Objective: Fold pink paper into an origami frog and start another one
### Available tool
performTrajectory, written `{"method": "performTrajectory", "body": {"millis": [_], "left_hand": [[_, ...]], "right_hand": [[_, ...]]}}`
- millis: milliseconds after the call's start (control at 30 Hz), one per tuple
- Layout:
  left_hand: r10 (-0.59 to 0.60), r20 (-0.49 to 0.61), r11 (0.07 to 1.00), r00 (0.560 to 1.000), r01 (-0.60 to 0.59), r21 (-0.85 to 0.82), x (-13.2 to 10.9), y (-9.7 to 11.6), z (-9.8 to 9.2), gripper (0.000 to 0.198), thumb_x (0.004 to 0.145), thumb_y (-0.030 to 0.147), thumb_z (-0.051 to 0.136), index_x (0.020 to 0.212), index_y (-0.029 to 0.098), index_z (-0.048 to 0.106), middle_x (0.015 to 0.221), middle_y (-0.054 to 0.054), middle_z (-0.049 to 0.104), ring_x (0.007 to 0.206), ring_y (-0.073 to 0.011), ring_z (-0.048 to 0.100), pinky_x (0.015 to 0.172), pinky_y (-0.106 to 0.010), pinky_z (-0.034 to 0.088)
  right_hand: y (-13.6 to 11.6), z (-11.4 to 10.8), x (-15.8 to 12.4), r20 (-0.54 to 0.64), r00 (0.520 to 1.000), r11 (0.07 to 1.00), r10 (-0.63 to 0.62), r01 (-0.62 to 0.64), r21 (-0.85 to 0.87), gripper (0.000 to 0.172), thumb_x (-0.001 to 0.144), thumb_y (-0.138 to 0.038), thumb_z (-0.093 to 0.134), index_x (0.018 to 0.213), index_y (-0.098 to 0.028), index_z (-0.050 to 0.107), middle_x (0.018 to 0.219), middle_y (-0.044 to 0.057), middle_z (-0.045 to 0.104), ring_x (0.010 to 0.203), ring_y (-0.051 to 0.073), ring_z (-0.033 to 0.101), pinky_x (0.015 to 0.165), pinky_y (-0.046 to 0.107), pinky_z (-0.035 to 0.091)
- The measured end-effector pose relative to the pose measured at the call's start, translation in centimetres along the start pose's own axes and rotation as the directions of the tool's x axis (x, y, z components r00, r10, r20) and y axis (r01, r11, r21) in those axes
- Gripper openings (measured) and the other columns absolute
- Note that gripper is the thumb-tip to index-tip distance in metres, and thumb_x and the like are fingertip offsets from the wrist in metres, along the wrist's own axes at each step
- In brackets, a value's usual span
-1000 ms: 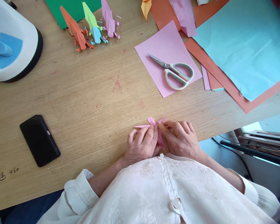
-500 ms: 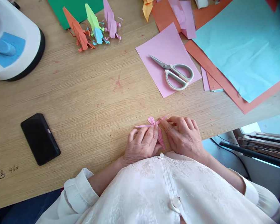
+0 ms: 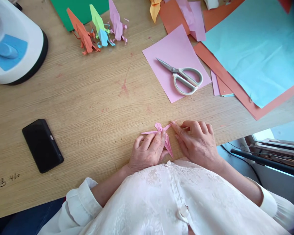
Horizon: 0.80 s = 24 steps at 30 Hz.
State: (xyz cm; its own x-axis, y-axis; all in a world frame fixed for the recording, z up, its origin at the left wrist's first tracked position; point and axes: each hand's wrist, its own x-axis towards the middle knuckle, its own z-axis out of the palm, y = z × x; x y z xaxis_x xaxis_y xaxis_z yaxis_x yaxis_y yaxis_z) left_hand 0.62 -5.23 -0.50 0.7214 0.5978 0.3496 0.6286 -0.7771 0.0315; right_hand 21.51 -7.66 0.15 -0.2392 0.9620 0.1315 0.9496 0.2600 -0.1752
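A pink origami figure (image 3: 168,143) with thin pointed limbs lies low over the table's front edge, close to my body. My left hand (image 3: 147,148) grips its middle, thumb and fingers closed on the folded paper. The fingertips of my right hand (image 3: 196,138) pinch the end of the figure's right-hand limb; the tip is mostly covered by them. One limb sticks out to the left, and a longer folded part points down between the hands. The small head-like fold shows above my left fingertips.
Scissors (image 3: 183,78) lie on a pink sheet (image 3: 159,54) ahead of my hands. Finished orange (image 3: 84,36), green (image 3: 96,19), and purple (image 3: 116,21) paper figures stand at the back. A black phone (image 3: 42,146) is at left, a large blue sheet (image 3: 257,55) at right.
My right hand has slid a little to the right along the limb, toward its tip, baring more of it. My left hand keeps its hold on the figure's middle.
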Motion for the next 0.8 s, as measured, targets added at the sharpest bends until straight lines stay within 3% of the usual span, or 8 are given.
{"method": "performTrajectory", "body": {"millis": [333,633,800], "left_hand": [[-0.004,0.036,1.0,0.999,0.004,0.022,0.0,0.0,-0.1,0.049,0.1,0.047,0.043,0.128,0.012,0.063,0.116,-0.012,0.071,0.097,-0.0206,0.063,0.082,-0.036,0.04],[-0.074,0.099,0.994,0.992,0.081,-0.067,-0.3,0.3,-0.2,0.052,0.1,0.047,0.04,0.134,0.012,0.057,0.122,-0.013,0.067,0.106,-0.0241,0.058,0.09,-0.039,0.039],[-0.065,0.125,0.987,0.99,0.082,-0.136,-0.8,0.1,0.1,0.051,0.1,0.041,0.042,0.14,0.011,0.051,0.128,-0.015,0.063,0.11,-0.0262,0.057,0.092,-0.039,0.039]], "right_hand": [[-0.3,-0.4,0.3,0.004,0.997,0.994,0.075,-0.074,-0.079,0.04,0.095,-0.027,0.053,0.134,-0.023,0.056,0.101,0.01,0.058,0.086,0.025,0.047,0.074,0.039,0.034],[-0.9,-0.4,-0.2,-0.043,0.993,0.983,0.108,-0.1,0.156,0.027,0.096,-0.025,0.051,0.121,-0.017,0.055,0.101,0.01,0.063,0.093,0.024,0.058,0.079,0.038,0.039],[-1.7,-0.3,-0.2,-0.084,0.975,0.953,0.205,-0.18,0.243,0.043,0.093,-0.027,0.055,0.133,-0.016,0.044,0.1,0.008,0.065,0.086,0.022,0.061,0.077,0.036,0.041]]}}
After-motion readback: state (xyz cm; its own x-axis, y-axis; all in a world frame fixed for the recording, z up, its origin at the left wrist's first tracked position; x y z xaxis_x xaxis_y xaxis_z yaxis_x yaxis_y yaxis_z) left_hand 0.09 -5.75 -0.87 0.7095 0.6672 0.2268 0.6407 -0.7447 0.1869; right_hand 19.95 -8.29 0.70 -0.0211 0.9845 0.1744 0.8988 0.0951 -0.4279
